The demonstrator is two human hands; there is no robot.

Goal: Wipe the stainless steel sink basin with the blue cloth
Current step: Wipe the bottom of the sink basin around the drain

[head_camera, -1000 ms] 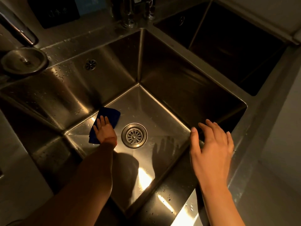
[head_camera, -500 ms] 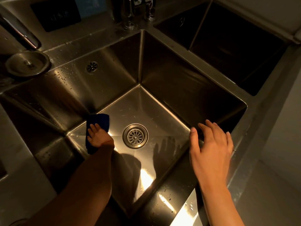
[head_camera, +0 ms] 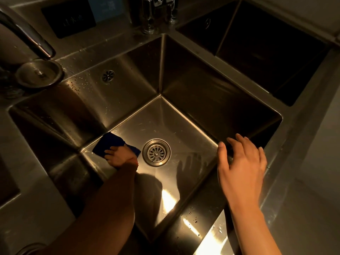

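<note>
The left hand [head_camera: 120,157] presses the blue cloth [head_camera: 110,145] flat against the sink basin [head_camera: 184,129] floor just left of the drain strainer [head_camera: 156,152] to scrub it, while the right hand [head_camera: 241,162], fingers relaxed and holding nothing, steadies the body at the rim right of that strainer.

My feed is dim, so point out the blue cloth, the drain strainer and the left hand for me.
blue cloth [head_camera: 107,145]: head view, on its bare upper fold.
drain strainer [head_camera: 156,152]: head view, on the slotted centre.
left hand [head_camera: 120,157]: head view, on the back of the hand.
</note>
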